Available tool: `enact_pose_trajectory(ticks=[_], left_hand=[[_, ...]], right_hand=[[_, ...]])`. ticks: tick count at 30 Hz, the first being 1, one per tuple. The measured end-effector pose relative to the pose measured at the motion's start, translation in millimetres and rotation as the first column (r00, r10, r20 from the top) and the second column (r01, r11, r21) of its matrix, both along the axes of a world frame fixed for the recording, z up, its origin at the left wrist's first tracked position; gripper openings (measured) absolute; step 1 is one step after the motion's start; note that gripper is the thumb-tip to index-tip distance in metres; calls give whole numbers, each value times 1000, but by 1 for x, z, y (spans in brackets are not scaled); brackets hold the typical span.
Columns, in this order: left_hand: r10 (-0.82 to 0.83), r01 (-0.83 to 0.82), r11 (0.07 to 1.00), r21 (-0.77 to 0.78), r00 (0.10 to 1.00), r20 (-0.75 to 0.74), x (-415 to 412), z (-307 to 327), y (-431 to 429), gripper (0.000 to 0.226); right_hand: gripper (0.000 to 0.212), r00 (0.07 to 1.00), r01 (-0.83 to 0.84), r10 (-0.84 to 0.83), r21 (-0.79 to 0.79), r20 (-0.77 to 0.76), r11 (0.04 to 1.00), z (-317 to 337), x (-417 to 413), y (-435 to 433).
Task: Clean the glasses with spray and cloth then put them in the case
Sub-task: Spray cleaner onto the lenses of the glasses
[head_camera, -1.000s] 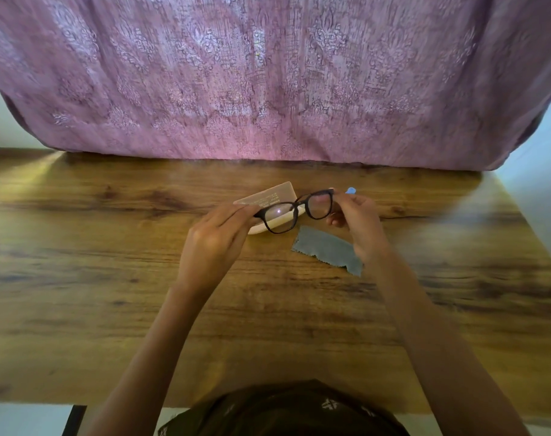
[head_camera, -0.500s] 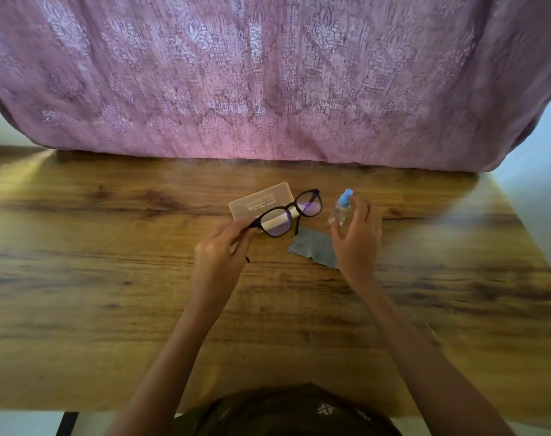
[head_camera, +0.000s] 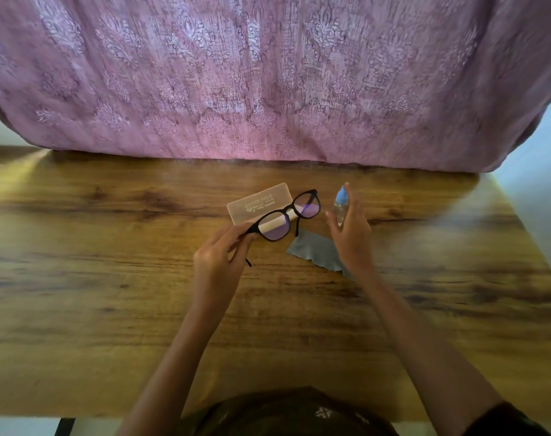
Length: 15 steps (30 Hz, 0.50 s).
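The black-framed glasses (head_camera: 288,212) are held up over the wooden table (head_camera: 110,278), just in front of the translucent case (head_camera: 256,206). The left hand (head_camera: 219,262) pinches them at the frame's left corner, fingers curled. To their right, the right hand (head_camera: 351,236) wraps around a small blue-capped spray bottle (head_camera: 340,204), one finger on top. The grey cloth (head_camera: 311,250) lies below. The one-corner pinch probably lets the frame twist when spray hits. The nozzle's direction cannot be told, so mist may land on the case instead.

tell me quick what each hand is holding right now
Left hand: pinches the glasses at one corner.
Right hand: grips the spray bottle.
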<state>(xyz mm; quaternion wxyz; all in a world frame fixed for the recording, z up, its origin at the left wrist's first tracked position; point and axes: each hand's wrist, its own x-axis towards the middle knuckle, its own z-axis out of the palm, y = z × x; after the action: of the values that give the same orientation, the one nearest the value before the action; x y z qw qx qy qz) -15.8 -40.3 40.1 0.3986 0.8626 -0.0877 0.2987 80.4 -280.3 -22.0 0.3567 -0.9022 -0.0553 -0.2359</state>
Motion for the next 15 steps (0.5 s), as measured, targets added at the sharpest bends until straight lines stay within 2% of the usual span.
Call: enact_pose_trajectory(ticks=[4,9,15], left_hand=[[8,-8,1000,-26,1000,-11,-3,1,-3,21],[9,-9,1000,-21,1000,-6,-3,2,-3,24],[18,-17,999,-29,1000,10,-3,-1,-5,23]], right_hand=[[59,999,-29,32,109,-34,994,6,9,-1],[57,997,-72,65,304,33,950,26,-15,16],[55,957,-287,253,334,141,898,58,-74,47]])
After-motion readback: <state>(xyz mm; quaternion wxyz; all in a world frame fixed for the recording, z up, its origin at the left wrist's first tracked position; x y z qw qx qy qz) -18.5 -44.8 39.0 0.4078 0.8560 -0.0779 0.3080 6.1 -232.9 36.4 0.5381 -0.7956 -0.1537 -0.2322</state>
